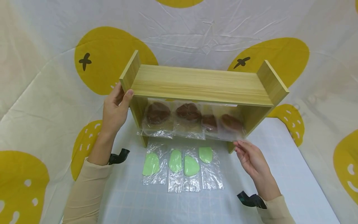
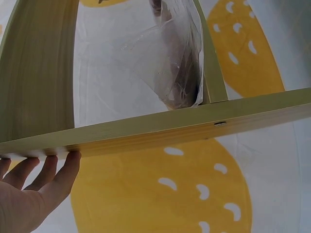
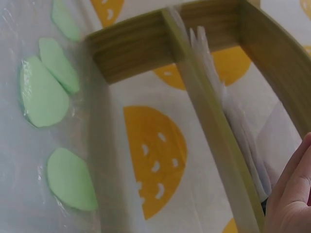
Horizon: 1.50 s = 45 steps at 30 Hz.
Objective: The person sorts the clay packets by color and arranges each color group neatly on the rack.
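Observation:
A light wooden shelf (image 1: 201, 84) has two boards between side panels. My left hand (image 1: 114, 107) grips its left side panel, thumb on the front edge; in the left wrist view the fingers (image 2: 68, 177) touch the panel's outer face. Clear plastic bags with dark brown pieces (image 1: 158, 113) lie in a row on the lower board, their edges overhanging its front. At the right end of that row, my right hand (image 1: 253, 158) pinches the lower corner of the last bag (image 1: 230, 123). Its fingertips are partly hidden in the right wrist view.
Several clear bags with pale green flat pieces (image 1: 191, 166) lie on the white table (image 1: 134, 199) in front of the shelf. A white cloth printed with yellow shapes (image 1: 112, 59) hangs behind and at the sides. Each wrist carries a black strap (image 1: 251, 199).

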Motion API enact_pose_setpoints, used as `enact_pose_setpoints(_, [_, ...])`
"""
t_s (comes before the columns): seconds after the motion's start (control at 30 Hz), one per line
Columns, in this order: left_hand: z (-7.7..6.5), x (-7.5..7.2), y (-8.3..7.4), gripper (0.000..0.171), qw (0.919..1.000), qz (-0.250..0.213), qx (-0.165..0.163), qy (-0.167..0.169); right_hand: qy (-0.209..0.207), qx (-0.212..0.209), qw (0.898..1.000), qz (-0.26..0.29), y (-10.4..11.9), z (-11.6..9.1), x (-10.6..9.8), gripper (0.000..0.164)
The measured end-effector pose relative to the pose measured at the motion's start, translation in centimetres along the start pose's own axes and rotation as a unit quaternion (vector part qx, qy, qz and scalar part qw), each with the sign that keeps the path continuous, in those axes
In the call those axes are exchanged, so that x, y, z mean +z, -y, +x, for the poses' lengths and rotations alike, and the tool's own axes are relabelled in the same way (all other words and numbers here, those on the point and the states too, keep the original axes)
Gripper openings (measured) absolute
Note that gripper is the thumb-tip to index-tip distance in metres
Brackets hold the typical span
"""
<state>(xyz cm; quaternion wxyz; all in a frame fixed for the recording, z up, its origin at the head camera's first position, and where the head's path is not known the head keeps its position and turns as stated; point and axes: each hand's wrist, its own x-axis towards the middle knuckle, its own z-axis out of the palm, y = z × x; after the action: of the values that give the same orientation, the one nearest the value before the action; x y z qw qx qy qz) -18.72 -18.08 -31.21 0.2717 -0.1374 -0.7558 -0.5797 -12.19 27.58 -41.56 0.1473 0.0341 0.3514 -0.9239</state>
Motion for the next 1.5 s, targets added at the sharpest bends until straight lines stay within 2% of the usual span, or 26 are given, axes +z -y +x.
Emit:
enact_pose_setpoints(0.37, [0.0, 0.0, 0.1, 0.049, 1.0000, 0.001, -0.001, 0.000, -0.042, -0.007, 0.998, -0.042, 0.3, 1.3, -0.3, 0.015])
enact_pose_setpoints(0.63, [0.0, 0.0, 0.1, 0.049, 1.0000, -0.001, 0.003, 0.000, -0.073, -0.009, 0.991, -0.110, -0.4, 0.5, -1.2, 0.016])
enact_pose_setpoints(0.93, [0.0, 0.0, 0.0, 0.048, 1.0000, -0.002, -0.001, -0.003, -0.043, -0.028, 0.975, -0.214, -1.2, -0.4, -2.4, 0.018])
enact_pose_setpoints(1.03, [-0.1, 0.0, 0.0, 0.048, 1.0000, -0.003, -0.002, -0.002, -0.039, -0.031, 0.962, -0.269, -1.7, -0.5, -3.1, 0.017])
enact_pose_setpoints(1.2, [-0.1, 0.0, 0.0, 0.049, 1.0000, -0.007, 0.002, -0.001, -0.039, -0.035, 0.929, -0.367, -2.7, -0.4, -3.9, 0.028])
enact_pose_setpoints(1.33, [0.0, 0.0, 0.0, 0.049, 0.9999, -0.009, 0.004, -0.001, -0.053, -0.032, 0.905, -0.421, -3.3, -0.1, -4.4, 0.039])
enact_pose_setpoints(1.5, [-0.1, 0.0, 0.0, 0.049, 0.9999, -0.010, -0.001, 0.003, -0.072, -0.006, 0.879, -0.472, -4.1, 0.2, -5.3, 0.048])
